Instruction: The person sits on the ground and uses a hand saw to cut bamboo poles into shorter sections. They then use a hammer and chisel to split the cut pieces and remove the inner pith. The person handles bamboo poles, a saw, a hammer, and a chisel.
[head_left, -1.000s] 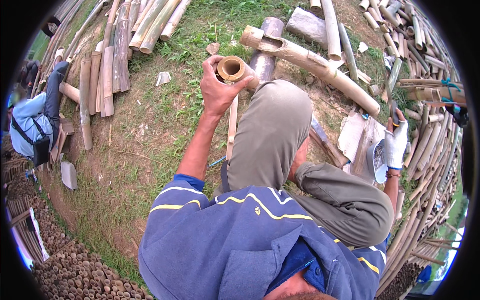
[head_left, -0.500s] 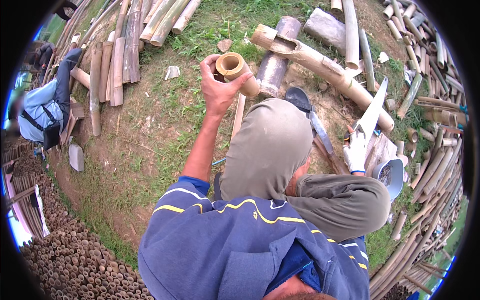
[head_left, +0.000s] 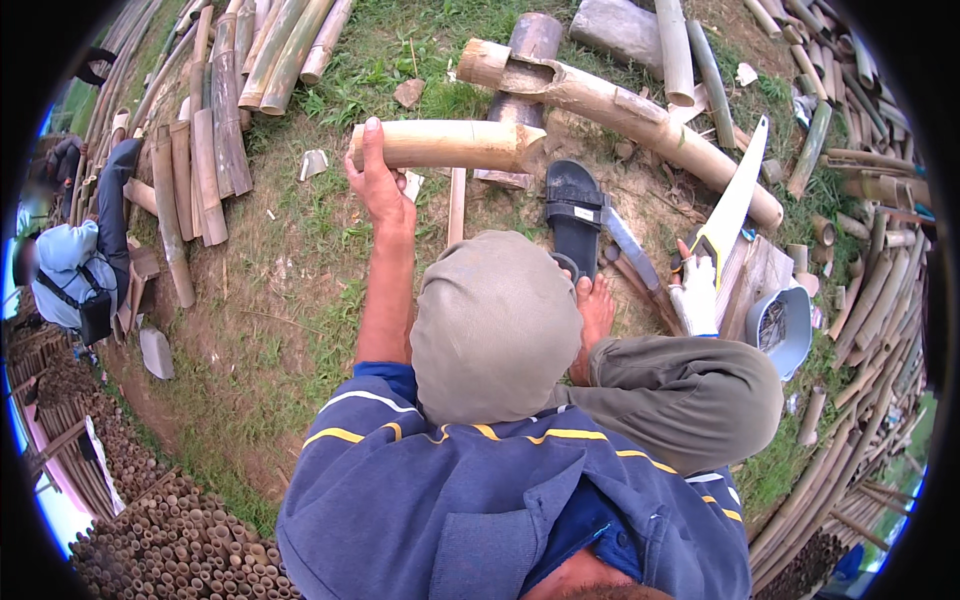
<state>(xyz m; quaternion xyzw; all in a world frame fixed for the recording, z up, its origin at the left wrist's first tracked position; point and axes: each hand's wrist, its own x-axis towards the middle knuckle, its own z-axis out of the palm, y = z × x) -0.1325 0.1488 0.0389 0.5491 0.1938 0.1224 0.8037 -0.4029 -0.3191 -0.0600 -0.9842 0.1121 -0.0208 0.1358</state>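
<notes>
My bare left hand [head_left: 385,195] grips a short cut length of bamboo [head_left: 450,145] at its left end, thumb up over the near side. The piece lies level in the air, its right end jagged. Over on the right, my right hand [head_left: 696,300], in a white glove with fingertips showing, is closed round the yellow and black handle of a hand saw [head_left: 738,190]. The blade points up and away, beside a thick notched bamboo pole [head_left: 650,130] that rests across another bamboo piece [head_left: 533,40]. The saw does not touch the piece in my left hand.
A machete-like blade [head_left: 632,248] lies by my black sandal [head_left: 573,215]. Near my right knee stands a grey-blue tub [head_left: 790,335] of small metal-looking pieces. Bamboo poles [head_left: 225,120] lie at far left, more bamboo [head_left: 880,290] at right. A person [head_left: 75,275] sits at left.
My left hand has turned the bamboo from end-on to sideways and shifted it left. The saw stays in my right hand, moved slightly. My raised knee has shifted left, uncovering the sandal and foot.
</notes>
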